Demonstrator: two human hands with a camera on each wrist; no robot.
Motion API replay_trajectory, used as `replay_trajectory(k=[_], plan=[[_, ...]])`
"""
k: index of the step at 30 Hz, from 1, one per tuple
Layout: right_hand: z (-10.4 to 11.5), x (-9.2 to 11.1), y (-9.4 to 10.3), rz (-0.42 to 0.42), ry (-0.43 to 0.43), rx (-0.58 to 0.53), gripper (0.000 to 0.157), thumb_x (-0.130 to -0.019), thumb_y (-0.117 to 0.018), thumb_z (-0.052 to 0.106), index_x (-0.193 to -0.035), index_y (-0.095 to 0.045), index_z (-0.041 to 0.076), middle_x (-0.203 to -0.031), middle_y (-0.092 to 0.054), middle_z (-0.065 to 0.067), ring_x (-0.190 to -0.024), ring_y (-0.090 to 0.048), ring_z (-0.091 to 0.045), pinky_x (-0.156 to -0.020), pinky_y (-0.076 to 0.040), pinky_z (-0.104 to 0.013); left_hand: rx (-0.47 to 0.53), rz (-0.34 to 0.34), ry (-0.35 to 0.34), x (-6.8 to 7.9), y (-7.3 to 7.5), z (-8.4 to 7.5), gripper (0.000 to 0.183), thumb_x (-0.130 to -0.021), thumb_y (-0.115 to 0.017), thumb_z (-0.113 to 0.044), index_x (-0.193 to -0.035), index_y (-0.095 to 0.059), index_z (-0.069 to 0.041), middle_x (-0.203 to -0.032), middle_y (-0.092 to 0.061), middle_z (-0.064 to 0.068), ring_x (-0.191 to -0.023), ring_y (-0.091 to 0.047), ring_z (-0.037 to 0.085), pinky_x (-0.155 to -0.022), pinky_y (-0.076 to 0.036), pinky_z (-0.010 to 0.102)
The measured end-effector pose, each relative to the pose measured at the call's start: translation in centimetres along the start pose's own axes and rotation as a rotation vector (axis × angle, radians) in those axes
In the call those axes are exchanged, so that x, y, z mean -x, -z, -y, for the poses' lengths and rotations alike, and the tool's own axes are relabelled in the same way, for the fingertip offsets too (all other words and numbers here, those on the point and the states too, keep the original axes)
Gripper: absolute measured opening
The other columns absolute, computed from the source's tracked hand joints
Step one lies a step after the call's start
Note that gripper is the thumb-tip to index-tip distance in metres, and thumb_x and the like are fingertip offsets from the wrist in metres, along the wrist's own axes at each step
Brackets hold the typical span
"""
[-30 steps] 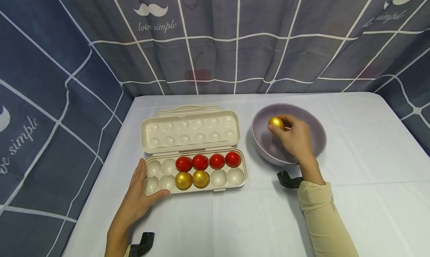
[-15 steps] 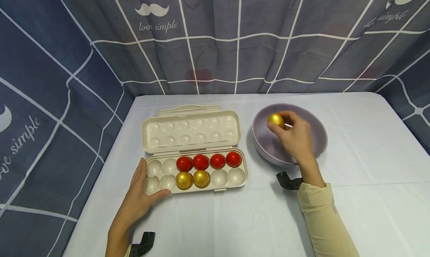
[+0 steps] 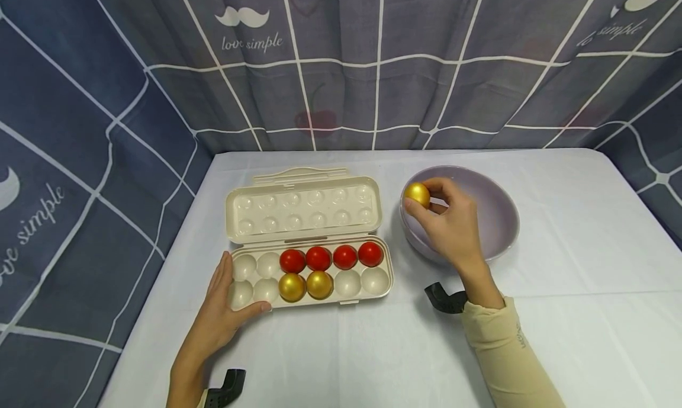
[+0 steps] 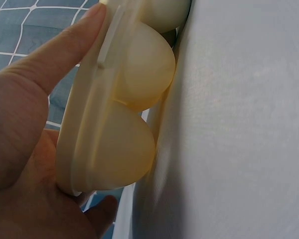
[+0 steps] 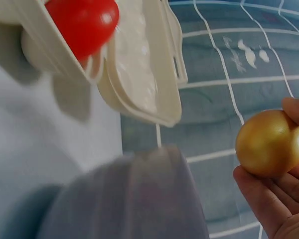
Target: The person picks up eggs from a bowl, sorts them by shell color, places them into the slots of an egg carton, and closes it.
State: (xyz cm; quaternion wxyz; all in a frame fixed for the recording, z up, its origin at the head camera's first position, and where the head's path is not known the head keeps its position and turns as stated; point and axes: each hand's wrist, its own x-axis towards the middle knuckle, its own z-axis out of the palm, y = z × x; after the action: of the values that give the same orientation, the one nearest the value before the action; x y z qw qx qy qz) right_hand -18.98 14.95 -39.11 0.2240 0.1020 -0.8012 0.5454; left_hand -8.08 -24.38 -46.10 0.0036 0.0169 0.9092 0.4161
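Note:
A gold toy egg [image 3: 417,195] is pinched between the thumb and fingers of my right hand [image 3: 452,221], over the left rim of the purple bowl [image 3: 492,218]. In the right wrist view the gold egg [image 5: 270,143] is held up above the bowl's side. A cream egg carton [image 3: 303,209] lies with its lid laid back. Red eggs [image 3: 318,258] fill part of its back row, and two gold eggs [image 3: 319,284] sit in the front row. My left hand [image 3: 215,313] rests against the carton's left end, fingers straight along the side and thumb on the front edge.
Vacant cups [image 3: 347,282] show at both ends of the carton's front row and at the left of its back row. A white cloth [image 3: 373,349] covers the table. A dark checked curtain [image 3: 341,100] stands behind it and at the sides.
My right hand has moved left with the gold egg, from over the bowl's inside to its left rim. The left hand and carton have stayed put.

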Motion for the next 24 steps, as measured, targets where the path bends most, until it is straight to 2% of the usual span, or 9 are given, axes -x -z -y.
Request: replay_trajectory(k=[11, 18, 24], plan=[[0.8, 0.7, -0.9, 0.084, 0.034, -0.088, 0.028, -0.079, -0.082, 0.004, -0.101, -0.067, -0.003, -0.099, -0.067, -0.011, -0.095, -0.065, -0.022, -0.077, -0.056, -0.024, -0.007, 0.001, 0.000, 0.0, 0.1, 0.0, 0.122, -0.076, -0.086, -0.035, -0.156, -0.001, 0.001, -0.163, 0.003, 0.021, -0.148, 0.003, 0.040, -0.112, -0.005, 0.065], [0.8, 1.1, -1.5, 0.172, 0.123, -0.166, 0.030, -0.078, -0.081, 0.001, -0.105, -0.067, -0.002, -0.101, -0.068, -0.009, -0.096, -0.065, -0.022, -0.080, -0.056, -0.028, -0.013, -0.003, -0.004, 0.0, 0.0, 0.2, 0.122, -0.077, -0.086, -0.035, -0.156, -0.001, 0.001, -0.163, 0.003, 0.021, -0.148, 0.003, 0.040, -0.112, -0.006, 0.065], [0.9, 1.4, -1.9, 0.248, 0.131, -0.141, 0.030, -0.079, -0.081, 0.002, -0.105, -0.066, -0.001, -0.101, -0.069, -0.009, -0.094, -0.064, -0.019, -0.079, -0.056, -0.028, -0.006, -0.003, -0.004, 0.0, -0.1, 0.3, 0.122, -0.076, -0.086, -0.034, -0.156, -0.001, 0.001, -0.163, 0.002, 0.022, -0.148, 0.003, 0.040, -0.112, -0.006, 0.065]])
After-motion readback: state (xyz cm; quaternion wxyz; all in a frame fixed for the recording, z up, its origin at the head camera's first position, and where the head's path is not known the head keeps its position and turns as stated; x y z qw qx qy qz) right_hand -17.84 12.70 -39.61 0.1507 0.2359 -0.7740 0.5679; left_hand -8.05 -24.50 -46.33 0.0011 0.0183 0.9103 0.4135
